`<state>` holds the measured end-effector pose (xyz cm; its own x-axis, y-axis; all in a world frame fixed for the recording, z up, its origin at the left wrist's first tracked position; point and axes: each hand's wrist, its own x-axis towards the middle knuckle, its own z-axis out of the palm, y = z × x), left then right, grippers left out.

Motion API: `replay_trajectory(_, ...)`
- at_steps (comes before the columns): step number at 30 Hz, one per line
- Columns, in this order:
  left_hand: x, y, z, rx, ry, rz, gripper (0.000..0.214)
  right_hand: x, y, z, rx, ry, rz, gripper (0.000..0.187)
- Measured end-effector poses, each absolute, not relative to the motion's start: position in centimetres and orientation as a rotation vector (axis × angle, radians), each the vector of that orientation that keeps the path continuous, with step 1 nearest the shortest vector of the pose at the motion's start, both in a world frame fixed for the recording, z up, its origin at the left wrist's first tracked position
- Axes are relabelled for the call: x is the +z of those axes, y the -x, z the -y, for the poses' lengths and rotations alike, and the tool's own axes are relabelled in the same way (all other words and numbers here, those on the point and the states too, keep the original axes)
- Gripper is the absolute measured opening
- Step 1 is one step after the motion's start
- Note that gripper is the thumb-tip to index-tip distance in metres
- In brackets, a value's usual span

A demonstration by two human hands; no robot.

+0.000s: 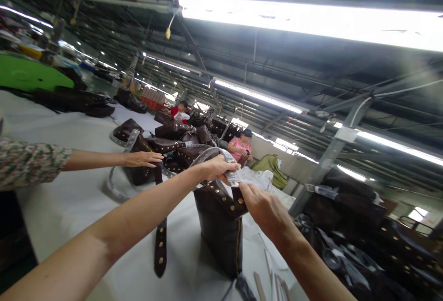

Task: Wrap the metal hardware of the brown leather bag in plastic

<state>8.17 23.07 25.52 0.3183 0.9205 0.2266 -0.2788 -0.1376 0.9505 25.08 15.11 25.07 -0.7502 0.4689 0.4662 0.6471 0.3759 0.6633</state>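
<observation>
A dark brown studded handbag (pixel 221 227) stands upright on the white table (pixel 69 199). My left hand (pixel 216 168) is closed on the bag's wrapped handle and a clear crinkled plastic wrap (pixel 252 178) at its top. My right hand (pixel 263 206) grips the bag's studded top edge and the same plastic from the right. A studded strap (pixel 160 245) hangs down the bag's left side.
A co-worker's hand (pixel 143 158) in a floral sleeve reaches from the left onto another brown bag (pixel 141 165). Several more brown bags (pixel 180 141) are piled behind. Two people sit further back. Dark bags (pixel 363 236) heap at right. Thin sticks (pixel 270 278) lie near the front.
</observation>
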Motion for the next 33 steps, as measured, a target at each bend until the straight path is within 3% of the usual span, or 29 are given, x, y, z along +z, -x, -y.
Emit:
replay_trajectory(9,23.1,-7.9,-22.8,1.092,-1.235,-0.439,0.029,25.6,-25.1,-17.6,-1.394,0.97,2.214,0.013)
replay_trajectory(12,20.7,-8.8,-21.6,1.112,-1.406,-0.289,0.034,25.6,-25.5,-19.0,-1.22,1.015,2.231,0.015)
replay_trajectory(16,18.6,-11.5,-20.2,1.35,-1.569,-0.388,0.014,26.2,-26.4,-20.6,-0.891,0.979,2.331,0.014)
replay_trajectory(20,18.3,-13.9,-19.7,1.508,-1.419,-0.472,0.019,27.3,-26.8,-21.2,-0.688,0.842,2.412,0.012)
replay_trajectory(28,18.9,-13.9,-20.2,1.612,-1.427,-0.686,0.009,27.4,-27.2,-20.6,-1.089,0.783,2.478,0.021)
replay_trajectory(33,19.6,-14.1,-20.4,1.601,-1.585,-0.857,0.016,27.3,-27.7,-19.7,-0.981,0.779,2.383,0.023)
